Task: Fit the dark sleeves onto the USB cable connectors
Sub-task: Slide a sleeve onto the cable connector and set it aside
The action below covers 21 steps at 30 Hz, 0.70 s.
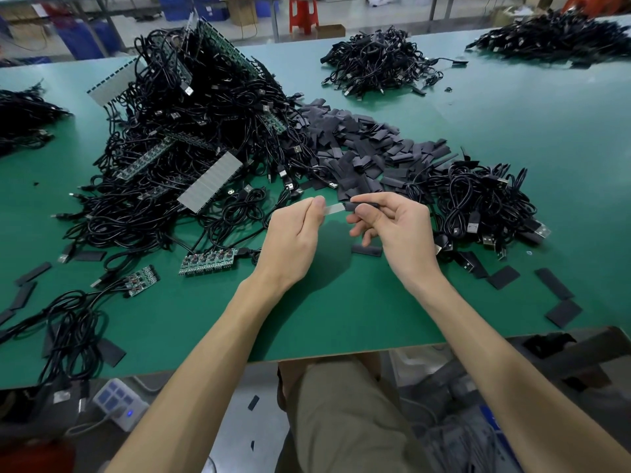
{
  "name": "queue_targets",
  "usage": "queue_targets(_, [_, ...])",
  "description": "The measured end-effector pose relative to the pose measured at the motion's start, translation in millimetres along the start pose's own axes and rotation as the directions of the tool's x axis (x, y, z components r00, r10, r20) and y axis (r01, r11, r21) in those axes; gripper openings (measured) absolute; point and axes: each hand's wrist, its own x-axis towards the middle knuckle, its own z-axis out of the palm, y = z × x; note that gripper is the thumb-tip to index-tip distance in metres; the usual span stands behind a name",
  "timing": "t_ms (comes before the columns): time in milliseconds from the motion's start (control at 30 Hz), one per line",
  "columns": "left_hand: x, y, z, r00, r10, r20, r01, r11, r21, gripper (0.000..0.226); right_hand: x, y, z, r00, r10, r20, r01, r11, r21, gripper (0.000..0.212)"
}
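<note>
We record the dark sleeve (367, 200), matte and flat, held above the green desk (341, 302), long axis running left to right, its mouth facing left onto a pale grey flat strip (334, 209). The right hand (396, 230) has its grip clamped on the sleeve; the left hand (293, 240) has its grip pinched on the strip. Loose sleeves (358, 141) lie piled behind, beside glossy black cables (485, 203).

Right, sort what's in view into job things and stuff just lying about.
Job: left hand pinching pale strip; right hand holding sleeve at its end; sleeve pile; cable heap.
Lying about: power strip; stool; box.
</note>
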Motion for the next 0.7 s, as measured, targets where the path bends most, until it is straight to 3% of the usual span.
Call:
queue_targets(367, [0.3, 2.1, 1.3, 1.000, -0.029, 0.000, 0.029, 0.993, -0.113, 0.044, -0.2, -0.2, -1.0, 0.999, -0.030, 0.030, 0.030, 0.999, 0.020, 0.013])
queue_targets(700, [5.4, 1.4, 0.6, 0.990, -0.143, -0.020, 0.129, 0.940, -0.316, 0.044, -0.5, -4.4, 1.2, 0.992, -0.067, 0.107, 0.059, 0.996, 0.071, 0.015])
